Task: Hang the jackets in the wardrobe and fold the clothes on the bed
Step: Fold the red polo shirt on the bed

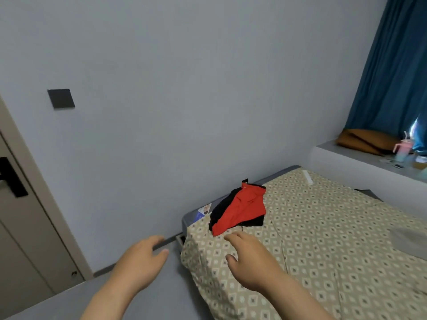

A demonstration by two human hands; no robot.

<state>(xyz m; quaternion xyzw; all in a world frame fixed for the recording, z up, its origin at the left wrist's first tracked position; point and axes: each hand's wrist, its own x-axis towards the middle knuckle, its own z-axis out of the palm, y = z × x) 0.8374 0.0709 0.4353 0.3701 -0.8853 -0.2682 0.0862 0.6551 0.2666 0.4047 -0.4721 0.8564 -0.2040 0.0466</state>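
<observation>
Both hands are out in front of the person and hold nothing. The left hand (141, 259) hangs over the grey floor beside the bed, fingers loose and slightly bent. The right hand (250, 259) hovers over the bed's (335, 239) near corner, fingers spread and relaxed, its tips just short of the clothes (240, 210). The two hands are apart, with the bed's corner between them.

The clothes lie in a small crumpled heap near the bed's edge by the wall (184, 88), red cloth on top and black beneath and behind it. Whether that is one garment or two I cannot tell. They look thin, light and limp, so I judge they will sag and slide rather than keep any shape, and one hand alone would only bunch them. The better hold, to my eye, is a pinch at two edges or corners of the red layer, one per hand, lifting it free so it hangs open before it is laid flat on the patterned sheet
</observation>
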